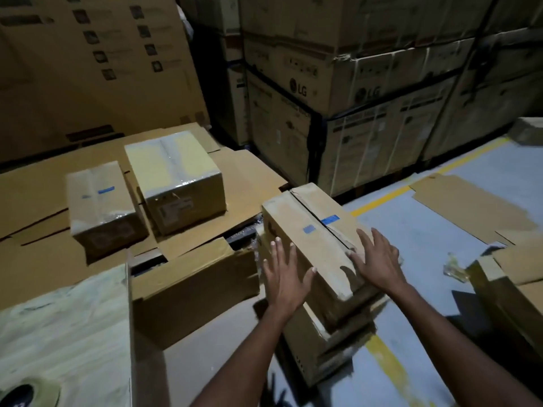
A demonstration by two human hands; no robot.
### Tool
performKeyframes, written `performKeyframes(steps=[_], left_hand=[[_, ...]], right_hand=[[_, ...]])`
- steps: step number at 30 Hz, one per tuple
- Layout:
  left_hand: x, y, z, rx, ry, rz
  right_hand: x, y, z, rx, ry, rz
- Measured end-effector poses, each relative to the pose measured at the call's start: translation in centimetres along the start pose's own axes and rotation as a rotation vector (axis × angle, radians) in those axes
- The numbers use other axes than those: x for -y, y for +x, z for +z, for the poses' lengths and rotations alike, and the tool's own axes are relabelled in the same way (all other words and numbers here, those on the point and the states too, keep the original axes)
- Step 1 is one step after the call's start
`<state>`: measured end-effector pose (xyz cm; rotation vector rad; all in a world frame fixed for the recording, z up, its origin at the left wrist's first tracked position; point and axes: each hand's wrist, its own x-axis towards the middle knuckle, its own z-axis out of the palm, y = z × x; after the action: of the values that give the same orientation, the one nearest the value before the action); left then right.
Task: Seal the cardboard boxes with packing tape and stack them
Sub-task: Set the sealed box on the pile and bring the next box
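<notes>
- Pressing down on a cardboard box [311, 230], both hands lie flat on its near end. The left hand [283, 271] is at the near left edge and the right hand [377, 259] is on the near right flap, fingers straight and spread on both.
- This box sits askew on a lower box [317, 348], which stands on the grey floor [426, 230]. A dark centre seam runs along the upper box's top, with blue tape scraps [330, 220] on either side.
- Two sealed boxes, a smaller one [100, 201] and a larger one [173, 171], stand just beside each other on flattened cardboard sheets [241, 177] at the floor's left side. Glossy clear tape covers their tops.
- A tape roll [23, 395] is partly cut off at the bottom left corner, resting on a pale-topped carton [64, 333].
- A yellow line [390, 192] crosses the floor, and another flattened carton [470, 201] lies to the right of it.
- Strapped warehouse cartons [367, 69] are stacked high at the back. The "LG" logo [299, 89] is readable on them, while the smaller print is too blurred to read.
- The room is dim.
</notes>
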<state>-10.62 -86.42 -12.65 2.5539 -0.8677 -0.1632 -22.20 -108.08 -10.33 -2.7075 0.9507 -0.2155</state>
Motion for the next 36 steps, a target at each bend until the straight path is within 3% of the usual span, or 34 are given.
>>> performKeyframes(steps=[3, 7, 13, 24, 36], left_hand=[[-1.7, -1.6, 1.6, 0.052, 0.072, 0.002], [-4.1, -2.4, 2.4, 0.104, -0.041, -0.071], [-6.9, 0.4, 3.1, 0.05, -0.129, -0.163], [-8.3, 7.3, 7.0, -0.01, -0.351, -0.48], [-8.2, 7.0, 6.8, -0.092, -0.385, -0.504]], right_hand=[[-3.0, -2.0, 1.0, 0.065, -0.089, 0.006], [-5.2, -2.0, 1.0, 0.166, -0.094, 0.009], [-5.3, 3.3, 0.1, 0.144, -0.1, -0.088], [-6.8, 11.1, 1.8, 0.344, 0.165, -0.035], [-5.9, 10.5, 3.2, 0.267, 0.227, -0.015]])
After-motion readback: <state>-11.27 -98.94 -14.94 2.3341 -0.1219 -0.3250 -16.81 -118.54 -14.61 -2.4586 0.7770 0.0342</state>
